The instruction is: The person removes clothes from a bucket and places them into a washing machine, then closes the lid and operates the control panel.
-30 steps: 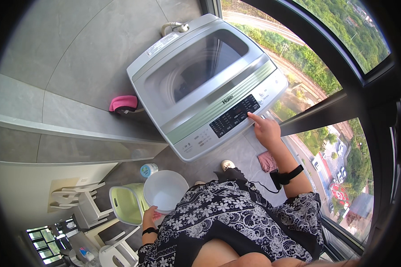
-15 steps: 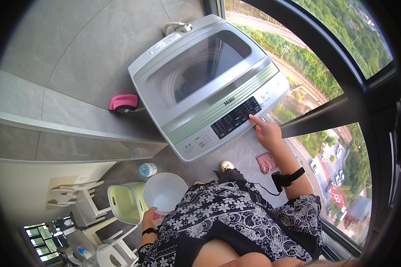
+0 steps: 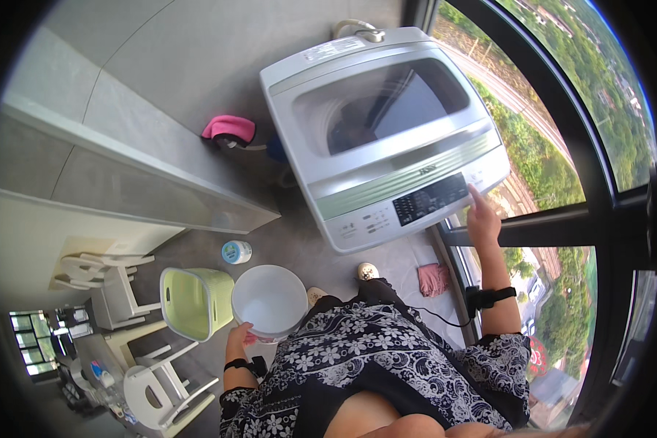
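Observation:
A silver-white top-loading washing machine with a dark see-through lid stands in front of me. The lid is down. My right hand reaches to its black control panel, index finger stretched out at the panel's right end and the other fingers curled, holding nothing. Down at my left side, my left hand is closed on the rim of a round white bucket. I see nothing inside the bucket. A pale green laundry basket stands just left of it.
A white tub with a blue label sits on the floor beyond the bucket. A pink cloth lies by the window. Another pink item is beside the washing machine. White chairs stand at left; a tall window frame runs along the right.
My view has shifted, so the washing machine appears farther right. My right index finger has slid toward the panel's right end. My left hand still grips the bucket.

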A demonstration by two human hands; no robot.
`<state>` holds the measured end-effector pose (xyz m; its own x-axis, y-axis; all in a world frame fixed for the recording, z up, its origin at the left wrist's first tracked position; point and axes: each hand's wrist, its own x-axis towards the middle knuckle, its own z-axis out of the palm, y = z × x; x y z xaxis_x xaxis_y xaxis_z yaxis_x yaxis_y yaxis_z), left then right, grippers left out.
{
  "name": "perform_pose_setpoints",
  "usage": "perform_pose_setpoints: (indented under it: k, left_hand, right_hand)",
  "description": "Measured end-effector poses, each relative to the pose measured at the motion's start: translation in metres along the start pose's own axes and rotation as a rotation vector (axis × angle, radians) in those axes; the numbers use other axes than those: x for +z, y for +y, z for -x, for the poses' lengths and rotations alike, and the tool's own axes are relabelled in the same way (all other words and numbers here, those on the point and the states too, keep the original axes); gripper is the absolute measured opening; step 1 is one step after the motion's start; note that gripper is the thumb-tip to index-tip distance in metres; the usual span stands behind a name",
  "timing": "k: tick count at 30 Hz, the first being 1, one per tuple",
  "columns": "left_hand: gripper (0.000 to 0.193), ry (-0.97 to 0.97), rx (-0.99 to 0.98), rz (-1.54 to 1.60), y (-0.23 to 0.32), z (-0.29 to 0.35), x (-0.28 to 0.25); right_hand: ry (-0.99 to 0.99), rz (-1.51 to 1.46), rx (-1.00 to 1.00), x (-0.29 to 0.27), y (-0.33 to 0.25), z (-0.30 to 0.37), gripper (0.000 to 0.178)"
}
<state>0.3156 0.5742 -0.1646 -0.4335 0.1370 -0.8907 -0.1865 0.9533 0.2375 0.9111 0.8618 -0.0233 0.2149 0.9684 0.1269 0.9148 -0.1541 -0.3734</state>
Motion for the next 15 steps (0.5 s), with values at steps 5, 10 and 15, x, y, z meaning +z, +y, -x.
perform_pose_setpoints:
  k: [5,10,15]
  left_hand:
    - [0.036,0.063,-0.016,0.023,-0.002,-0.022,0.003]
    - [0.038,0.035,0.051,0.115,0.003,-0.047,0.02]
    - [0.03,0.203,0.108,0.03,-0.067,-0.138,0.013]
  right_hand:
    - [0.192,-0.88,0.166,0.035,0.03,0.003,0.033]
    - [-0.154,-0.713,0.829,0.086,0.081,0.068,0.01]
    - [-1.357,-0.101,0.614,0.237,0.006,0.16,0.01]
